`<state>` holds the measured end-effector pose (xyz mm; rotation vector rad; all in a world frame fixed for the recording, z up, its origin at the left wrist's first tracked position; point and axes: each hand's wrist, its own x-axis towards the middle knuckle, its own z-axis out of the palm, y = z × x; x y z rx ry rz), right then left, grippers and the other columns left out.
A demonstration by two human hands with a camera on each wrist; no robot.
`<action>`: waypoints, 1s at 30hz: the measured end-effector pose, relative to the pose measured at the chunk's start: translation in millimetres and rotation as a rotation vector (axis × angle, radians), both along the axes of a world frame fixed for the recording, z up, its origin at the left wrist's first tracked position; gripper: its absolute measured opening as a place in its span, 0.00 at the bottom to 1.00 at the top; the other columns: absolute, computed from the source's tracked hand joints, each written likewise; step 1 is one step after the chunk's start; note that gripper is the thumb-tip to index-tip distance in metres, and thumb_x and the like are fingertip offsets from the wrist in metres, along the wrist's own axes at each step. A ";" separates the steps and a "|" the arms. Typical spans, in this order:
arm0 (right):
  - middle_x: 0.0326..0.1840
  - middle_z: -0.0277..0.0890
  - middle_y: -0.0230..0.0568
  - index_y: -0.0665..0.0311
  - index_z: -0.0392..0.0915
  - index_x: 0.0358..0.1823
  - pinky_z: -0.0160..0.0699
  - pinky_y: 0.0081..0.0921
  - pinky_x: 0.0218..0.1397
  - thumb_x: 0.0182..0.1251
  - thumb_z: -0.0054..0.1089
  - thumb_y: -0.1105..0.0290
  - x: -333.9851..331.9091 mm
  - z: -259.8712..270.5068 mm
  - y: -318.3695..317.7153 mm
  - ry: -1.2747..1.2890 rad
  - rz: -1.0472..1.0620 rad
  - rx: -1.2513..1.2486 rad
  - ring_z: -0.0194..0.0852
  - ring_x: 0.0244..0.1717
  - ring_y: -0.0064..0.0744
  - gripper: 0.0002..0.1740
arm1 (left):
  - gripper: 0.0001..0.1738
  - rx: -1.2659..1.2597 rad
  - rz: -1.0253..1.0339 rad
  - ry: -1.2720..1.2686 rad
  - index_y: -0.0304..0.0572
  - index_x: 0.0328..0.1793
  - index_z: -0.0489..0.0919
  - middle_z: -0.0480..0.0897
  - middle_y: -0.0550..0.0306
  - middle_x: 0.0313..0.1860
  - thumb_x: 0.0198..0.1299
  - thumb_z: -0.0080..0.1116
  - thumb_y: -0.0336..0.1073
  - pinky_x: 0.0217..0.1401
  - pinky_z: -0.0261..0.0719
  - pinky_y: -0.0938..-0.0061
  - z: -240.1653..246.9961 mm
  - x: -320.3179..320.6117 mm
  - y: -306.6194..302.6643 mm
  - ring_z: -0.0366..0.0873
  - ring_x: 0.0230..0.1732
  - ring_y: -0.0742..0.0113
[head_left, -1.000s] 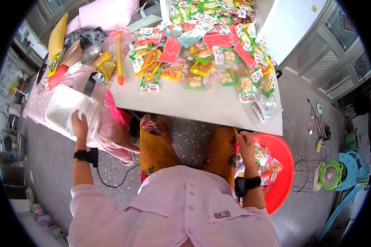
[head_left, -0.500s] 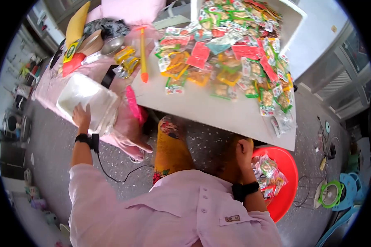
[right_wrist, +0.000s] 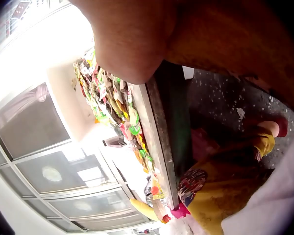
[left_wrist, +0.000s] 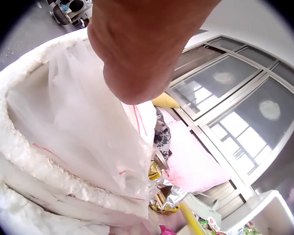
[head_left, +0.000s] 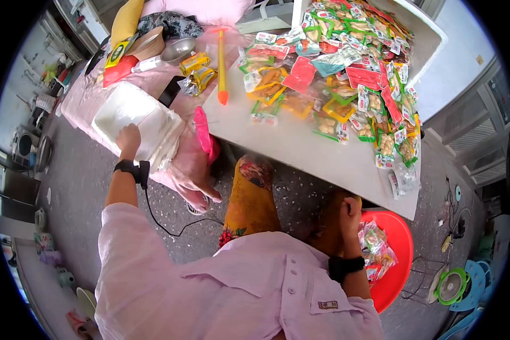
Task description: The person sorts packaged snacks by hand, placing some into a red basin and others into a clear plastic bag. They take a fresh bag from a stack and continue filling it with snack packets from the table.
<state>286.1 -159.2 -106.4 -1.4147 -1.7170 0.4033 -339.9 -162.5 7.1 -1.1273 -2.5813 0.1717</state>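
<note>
My left hand [head_left: 129, 139] reaches into a white foam box [head_left: 110, 116], its fingers curled at a clear plastic bag. Crumpled clear bags [left_wrist: 83, 112] fill the box opening beneath the hand in the left wrist view, where the fingertips are hidden. My right hand [head_left: 351, 215] is held up with curled fingers by the table's near edge, with nothing visible in it. Just beside it stands a red tub [head_left: 399, 243] with several packed snack bags [head_left: 377, 249] inside.
Many sealed snack packets [head_left: 345, 73] lie heaped on the white table [head_left: 300, 153], spilling from a tipped white foam container [head_left: 430, 34]. A yellow tube with an orange end [head_left: 222, 68] lies at the table's left. Gold packets [head_left: 198, 73] and a metal bowl [head_left: 178, 51] rest on pink cloth.
The head view has turned left, so the scene shifts rightward. The left hand's fingers, spread over the box before, are now curled. The right hand stays by the table edge.
</note>
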 end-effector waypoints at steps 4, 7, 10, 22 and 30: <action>0.27 0.70 0.44 0.68 0.70 0.28 0.66 0.28 0.36 0.46 0.51 0.78 -0.4 2.5 -1.3 0.033 0.001 -0.014 0.68 0.31 0.39 0.05 | 0.14 0.027 -0.025 -0.051 0.45 0.34 0.74 0.76 0.51 0.35 0.55 0.36 0.41 0.42 0.70 0.59 2.8 -9.2 3.0 0.73 0.40 0.53; 0.27 0.70 0.44 0.68 0.70 0.28 0.67 0.27 0.36 0.46 0.51 0.78 -0.9 4.3 -2.8 0.045 -0.002 -0.025 0.68 0.30 0.38 0.05 | 0.13 0.083 -0.016 -0.139 0.44 0.34 0.73 0.76 0.50 0.35 0.53 0.38 0.41 0.42 0.69 0.60 -6.1 -25.3 3.9 0.73 0.40 0.52; 0.27 0.70 0.44 0.68 0.70 0.28 0.67 0.28 0.36 0.46 0.51 0.79 0.8 1.5 -3.3 0.045 0.003 -0.023 0.68 0.30 0.38 0.05 | 0.11 0.124 -0.028 -0.234 0.43 0.34 0.72 0.76 0.49 0.35 0.50 0.43 0.39 0.41 0.69 0.61 -4.7 -23.5 2.0 0.72 0.40 0.50; 0.27 0.70 0.44 0.66 0.70 0.27 0.66 0.30 0.37 0.46 0.51 0.78 3.1 -1.3 -1.3 0.004 0.001 -0.005 0.68 0.31 0.40 0.05 | 0.11 0.605 -0.007 -0.990 0.35 0.30 0.71 0.74 0.53 0.23 0.41 0.51 0.36 0.28 0.67 0.72 -34.5 -56.7 -1.2 0.69 0.25 0.67; 0.26 0.70 0.41 0.65 0.71 0.28 0.67 0.26 0.33 0.45 0.52 0.78 4.9 -7.8 0.8 0.002 -0.013 0.040 0.68 0.28 0.37 0.06 | 0.19 0.954 -0.072 -0.767 0.33 0.44 0.70 0.75 0.54 0.29 0.44 0.47 0.36 0.28 0.69 0.75 -23.5 -46.5 18.3 0.70 0.24 0.69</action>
